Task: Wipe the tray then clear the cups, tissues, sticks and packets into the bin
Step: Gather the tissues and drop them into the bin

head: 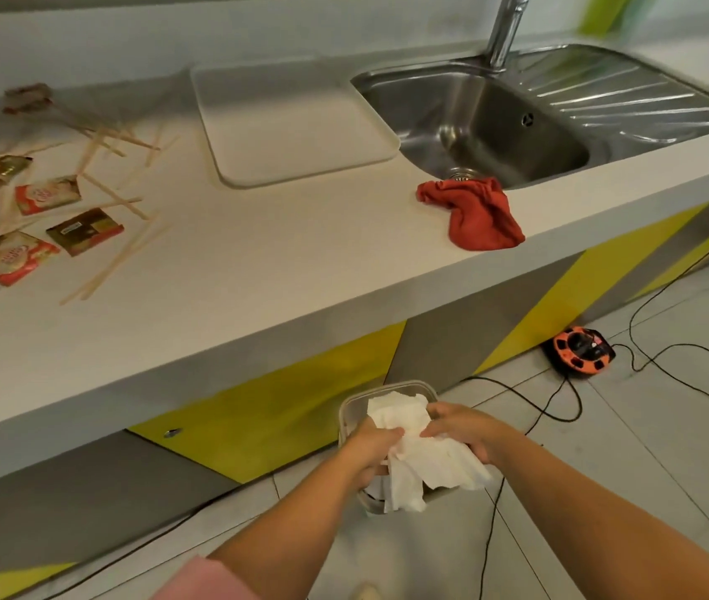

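Both hands hold a bunch of white tissues (420, 448) over a small clear bin (352, 404) on the floor below the counter. My left hand (372, 448) grips the tissues from the left, and my right hand (465, 430) pinches them from the right. The white tray (292, 123) lies bare on the counter beside the sink. Wooden sticks (114, 257) and several packets (84, 231) are scattered on the counter's left part. No cups are in view.
A red cloth (478, 214) lies crumpled at the counter edge in front of the steel sink (495, 123). An orange cable reel (582, 350) and black cables (668, 352) lie on the tiled floor to the right of the bin.
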